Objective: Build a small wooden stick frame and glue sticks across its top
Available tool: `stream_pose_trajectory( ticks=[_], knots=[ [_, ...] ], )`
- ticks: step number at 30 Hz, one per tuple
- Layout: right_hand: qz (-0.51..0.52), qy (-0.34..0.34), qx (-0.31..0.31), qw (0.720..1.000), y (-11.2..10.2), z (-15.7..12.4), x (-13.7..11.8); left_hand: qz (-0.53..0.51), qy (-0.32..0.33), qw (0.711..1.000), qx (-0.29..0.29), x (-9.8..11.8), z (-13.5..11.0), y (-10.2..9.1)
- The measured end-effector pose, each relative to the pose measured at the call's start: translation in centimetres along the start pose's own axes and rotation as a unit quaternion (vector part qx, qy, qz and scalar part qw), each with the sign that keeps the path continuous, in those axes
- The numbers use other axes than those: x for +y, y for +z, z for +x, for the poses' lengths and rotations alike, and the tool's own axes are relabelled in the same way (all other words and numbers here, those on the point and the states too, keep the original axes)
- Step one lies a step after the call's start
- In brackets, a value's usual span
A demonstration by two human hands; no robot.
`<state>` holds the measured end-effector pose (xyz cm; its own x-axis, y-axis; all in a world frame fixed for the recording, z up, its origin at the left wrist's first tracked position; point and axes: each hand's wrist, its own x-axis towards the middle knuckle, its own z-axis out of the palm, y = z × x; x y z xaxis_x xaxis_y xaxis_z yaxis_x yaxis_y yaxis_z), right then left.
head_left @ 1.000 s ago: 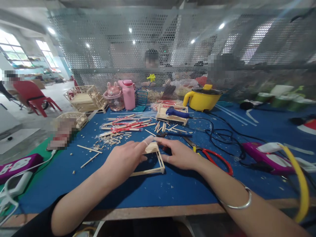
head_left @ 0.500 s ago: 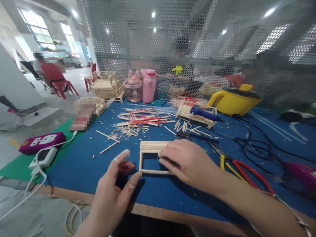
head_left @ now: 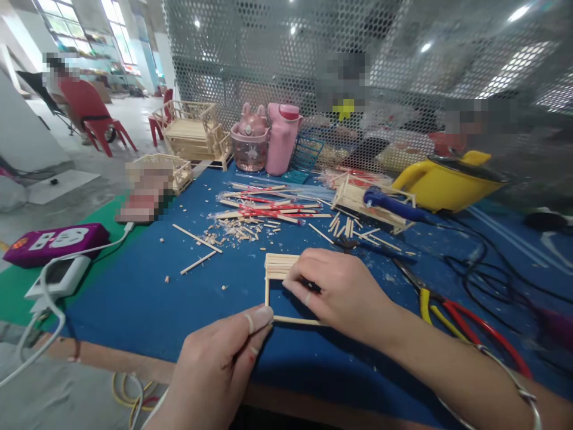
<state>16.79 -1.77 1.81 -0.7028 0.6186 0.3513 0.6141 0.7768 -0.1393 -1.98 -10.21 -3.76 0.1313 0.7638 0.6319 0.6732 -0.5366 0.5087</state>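
Note:
A small rectangular frame of wooden sticks (head_left: 282, 266) lies on the blue table mat, with several sticks side by side along its far edge and an open middle. My left hand (head_left: 224, 349) pinches its near left corner between thumb and forefinger. Over its right part, my right hand (head_left: 335, 286) is closed with fingertips on the far row of sticks; the frame's right end is hidden beneath it. Beyond the frame are wood offcuts (head_left: 244, 230) and loose sticks (head_left: 197, 239). Right of my right hand lie pliers with red and yellow handles (head_left: 461, 316).
A blue glue gun (head_left: 394, 206) rests on a stick-built piece (head_left: 353, 197), its cable trailing right. Behind stand a yellow pot (head_left: 452, 185), a pink flask (head_left: 282, 140) and stick furniture (head_left: 192, 134). At left are a phone (head_left: 145, 194) and purple box (head_left: 58, 243). A perforated screen (head_left: 268, 65) closes the back.
My left hand has gone from spread fingers beside the frame to a pinch on its near left corner. My right hand stays on the frame. The camera view has shifted slightly.

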Motion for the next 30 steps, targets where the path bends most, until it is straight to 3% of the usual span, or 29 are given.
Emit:
stream_pose_trajectory(
  ticks=[11, 15, 19, 22, 26, 30],
  knots=[
    [0.025, 0.078, 0.002, 0.997, 0.7, 0.2, -0.5, 0.014, -0.013, 1.0, -0.018, -0.2, -0.1, 0.1],
    [0.04, 0.06, -0.023, 0.997, 0.0, 0.1, -0.6, -0.023, -0.06, 0.997, -0.034, 0.0, -0.5, 0.1],
    [0.053, 0.071, 0.025, 0.996, -1.8, -0.7, -0.1, -0.057, -0.126, 0.99, -0.038, 0.1, -0.8, 0.0],
    [0.062, 0.139, 0.117, 0.981, -3.3, -1.6, 1.1, -0.076, -0.173, 0.982, -0.029, 0.0, -1.0, 0.3],
    [0.154, 0.274, 0.226, 0.922, -4.2, -4.0, 3.3, -0.071, -0.178, 0.981, -0.028, -0.4, -1.3, 0.7],
    [0.19, 0.325, 0.169, 0.911, -2.9, -7.5, 3.3, 0.014, -0.139, 0.99, -0.033, -0.8, -1.3, 0.9]
  ],
)
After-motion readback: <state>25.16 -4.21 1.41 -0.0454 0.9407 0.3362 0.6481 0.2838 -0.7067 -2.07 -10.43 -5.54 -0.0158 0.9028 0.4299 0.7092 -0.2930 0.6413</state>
